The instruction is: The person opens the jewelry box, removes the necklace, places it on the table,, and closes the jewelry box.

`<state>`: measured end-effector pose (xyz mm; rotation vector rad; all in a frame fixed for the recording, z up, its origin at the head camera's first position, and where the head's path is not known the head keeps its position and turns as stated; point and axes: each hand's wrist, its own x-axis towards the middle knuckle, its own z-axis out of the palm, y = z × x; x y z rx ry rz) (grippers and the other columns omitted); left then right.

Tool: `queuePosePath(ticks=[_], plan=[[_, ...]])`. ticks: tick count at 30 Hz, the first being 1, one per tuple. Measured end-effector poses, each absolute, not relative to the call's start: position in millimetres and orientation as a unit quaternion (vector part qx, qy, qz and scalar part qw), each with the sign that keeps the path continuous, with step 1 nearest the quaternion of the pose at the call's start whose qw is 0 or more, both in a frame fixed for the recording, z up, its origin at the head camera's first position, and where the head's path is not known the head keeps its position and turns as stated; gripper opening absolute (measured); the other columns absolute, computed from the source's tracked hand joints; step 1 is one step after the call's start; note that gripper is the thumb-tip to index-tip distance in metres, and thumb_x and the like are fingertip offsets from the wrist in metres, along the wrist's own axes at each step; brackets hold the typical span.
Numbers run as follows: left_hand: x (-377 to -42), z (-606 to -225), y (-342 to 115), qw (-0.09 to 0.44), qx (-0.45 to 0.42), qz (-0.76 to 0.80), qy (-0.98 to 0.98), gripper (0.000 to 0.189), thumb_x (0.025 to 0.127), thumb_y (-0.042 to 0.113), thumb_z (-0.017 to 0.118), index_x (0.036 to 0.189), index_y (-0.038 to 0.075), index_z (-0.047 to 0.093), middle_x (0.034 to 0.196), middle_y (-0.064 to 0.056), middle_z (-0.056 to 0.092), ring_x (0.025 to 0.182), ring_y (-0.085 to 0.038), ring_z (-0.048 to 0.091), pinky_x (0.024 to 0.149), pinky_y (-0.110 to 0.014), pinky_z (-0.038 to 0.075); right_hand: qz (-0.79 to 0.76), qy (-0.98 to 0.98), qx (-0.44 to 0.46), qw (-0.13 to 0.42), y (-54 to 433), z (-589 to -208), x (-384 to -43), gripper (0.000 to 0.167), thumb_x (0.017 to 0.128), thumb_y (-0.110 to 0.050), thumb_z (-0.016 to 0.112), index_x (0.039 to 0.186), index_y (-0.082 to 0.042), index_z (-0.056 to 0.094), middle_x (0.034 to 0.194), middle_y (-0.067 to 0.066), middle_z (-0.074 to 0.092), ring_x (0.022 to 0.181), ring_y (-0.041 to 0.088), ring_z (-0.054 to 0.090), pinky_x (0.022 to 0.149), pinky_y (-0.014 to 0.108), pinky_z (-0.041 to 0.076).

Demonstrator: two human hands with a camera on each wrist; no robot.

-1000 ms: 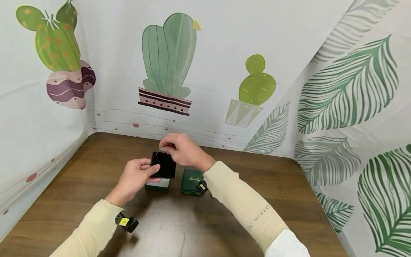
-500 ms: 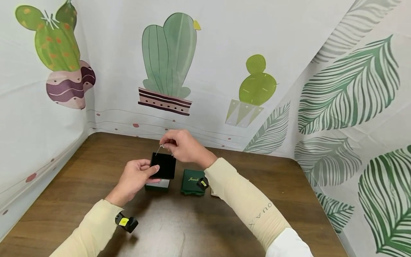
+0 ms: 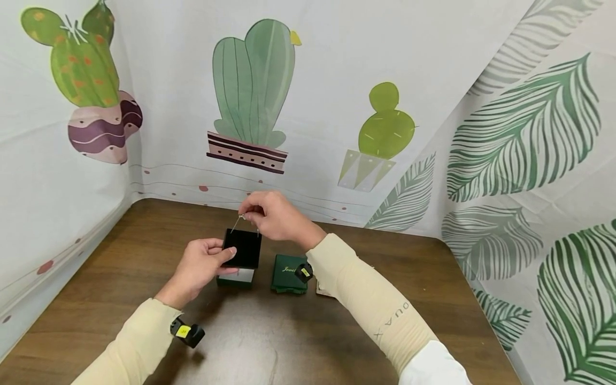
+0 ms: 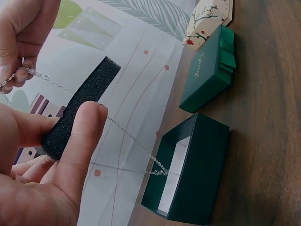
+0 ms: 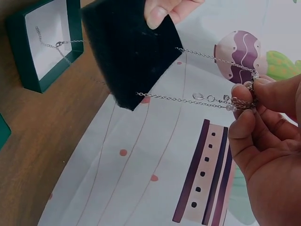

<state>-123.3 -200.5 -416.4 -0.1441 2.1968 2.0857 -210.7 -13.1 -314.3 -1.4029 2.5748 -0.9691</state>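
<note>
In the head view my left hand [image 3: 197, 264] holds a black square velvet-topped foam insert [image 3: 245, 248], thumb on its face and fingers beneath. My right hand [image 3: 276, 216] pinches part of a silver necklace [image 5: 188, 100] above the insert's far edge. Two strands run from those fingertips through the insert, as the right wrist view shows. On the far side the strands meet, and the clasp end hangs over or in the open dark green jewelry box [image 4: 202, 174], whose inside is white. The insert is tilted and held above the box.
A green lid [image 3: 287, 272] marked "Jewelry", with a bow, lies right of the box. Beyond it is a floral-patterned cream box [image 4: 207, 21], mostly hidden by the right sleeve in the head view. A printed cloth [image 3: 313, 107] hangs along the table's back edge.
My right hand has risen slightly from the insert, drawing out more of the chain. The left hand and insert have shifted slightly left.
</note>
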Motion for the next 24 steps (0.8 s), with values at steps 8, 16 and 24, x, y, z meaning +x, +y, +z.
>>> queuePosePath(ticks=[8, 16, 24], plan=[[-123.5, -418.7, -200.6, 0.052, -0.049, 0.686, 0.724, 0.036, 0.104, 0.008, 0.061, 0.128, -0.018, 0.054, 0.116, -0.02, 0.072, 0.082, -0.009, 0.077, 0.079, -0.034, 0.064, -0.313, 0.83, -0.461, 0.017, -12.6, -309.1, -212.4, 0.016, 0.101, 0.002, 0.06, 0.104, -0.003, 0.075, 0.095, 0.009, 0.072, 0.078, 0.012, 0.062, 0.072, 0.015, 0.05], [-122.5, -420.6, -199.6, 0.059, -0.053, 0.677, 0.731, 0.041, 0.105, 0.007, 0.059, 0.134, -0.019, 0.05, 0.13, -0.034, 0.065, 0.084, -0.012, 0.077, 0.078, -0.031, 0.064, -0.329, 0.826, -0.457, 0.023, -11.9, -302.5, -212.2, 0.016, 0.101, 0.003, 0.06, 0.103, -0.003, 0.075, 0.095, 0.01, 0.072, 0.074, 0.013, 0.064, 0.07, 0.017, 0.052], [-121.2, -423.0, -200.0, 0.062, -0.05, 0.671, 0.737, 0.044, 0.105, 0.009, 0.06, 0.137, -0.02, 0.049, 0.135, -0.038, 0.061, 0.087, -0.014, 0.078, 0.077, -0.032, 0.064, -0.334, 0.829, -0.449, 0.021, -10.9, -295.2, -214.7, 0.017, 0.101, 0.005, 0.059, 0.104, -0.001, 0.074, 0.095, 0.011, 0.072, 0.079, 0.025, 0.067, 0.071, 0.018, 0.052]])
